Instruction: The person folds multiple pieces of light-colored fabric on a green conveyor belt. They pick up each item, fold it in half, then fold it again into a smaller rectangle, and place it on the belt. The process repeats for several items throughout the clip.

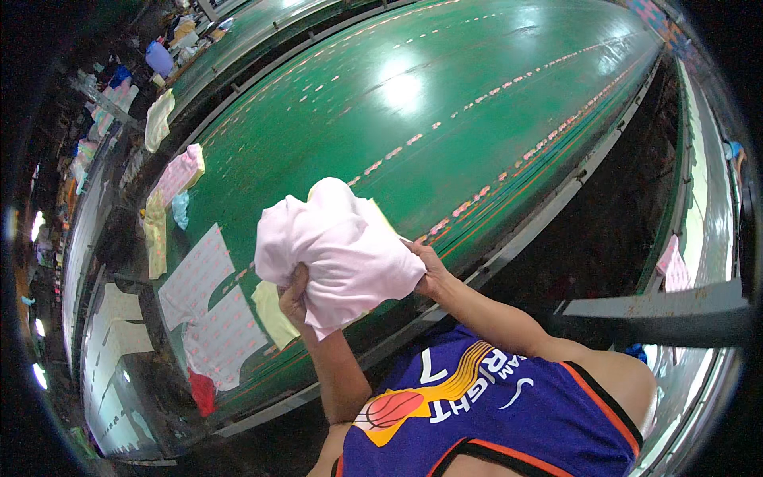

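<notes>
A bundle of pale pink cloth (346, 250) is held up over the near edge of a long green table (310, 137). My left hand (294, 293) grips it from the left underside, with its fingers partly buried in the folds. On the right, my right hand (428, 268) holds the bundle's other end, its fingertips mostly behind the fabric. A strip of yellow shows along the bundle's upper right edge. Beneath and left of the bundle, pale yellow cloth (275, 316) lies on the table. Printed white cut pieces (217, 334) with pink marks lie flat farther left.
Folded pink cloth (179, 173), yellow printed cloth (156, 238) and a light blue piece (180, 210) lie at the table's left end. Red cloth (201, 392) hangs near the corner. A grey metal beam (656, 307) juts in at right. Pink-marked rows run along the tabletop.
</notes>
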